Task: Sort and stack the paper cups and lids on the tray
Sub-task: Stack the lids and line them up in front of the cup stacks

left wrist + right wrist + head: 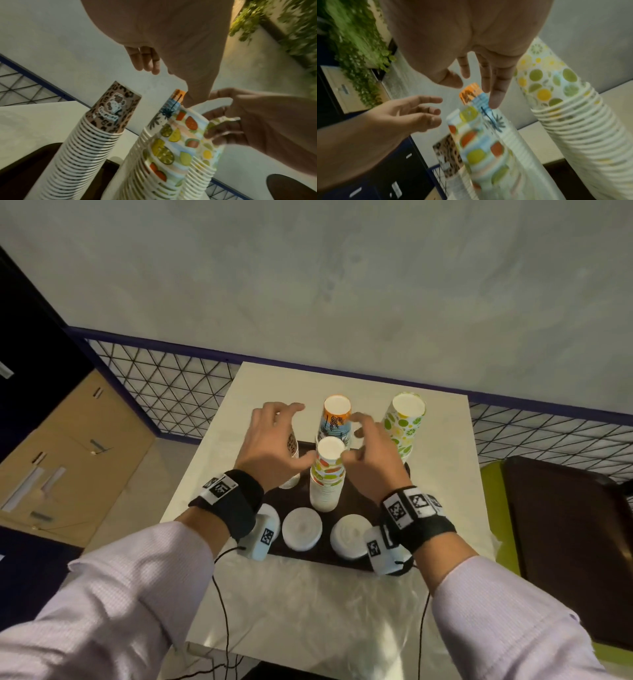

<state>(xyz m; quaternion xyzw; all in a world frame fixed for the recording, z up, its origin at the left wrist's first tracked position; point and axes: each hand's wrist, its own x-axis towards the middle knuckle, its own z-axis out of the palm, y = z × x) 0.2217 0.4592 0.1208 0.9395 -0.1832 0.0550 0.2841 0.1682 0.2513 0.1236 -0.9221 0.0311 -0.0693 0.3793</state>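
A dark brown tray (358,496) on a white table (274,385) holds several stacks of upside-down paper cups. The fruit-print stack (327,474) stands in the middle, a palm-print stack (337,419) behind it and a lime-print stack (406,422) at the right. A leopard-print stack (109,115) is mostly hidden behind my left hand in the head view. White lid stacks (301,529) (351,535) sit along the tray's front. My left hand (291,436) and right hand (356,436) hover on either side of the fruit stack's top, fingers spread and holding nothing.
A brown chair with a green frame (565,542) stands to the right of the table. A wire mesh fence (164,378) runs behind it, and a cardboard-coloured cabinet (68,453) is at the left. Clear plastic sheet (308,604) covers the table's near part.
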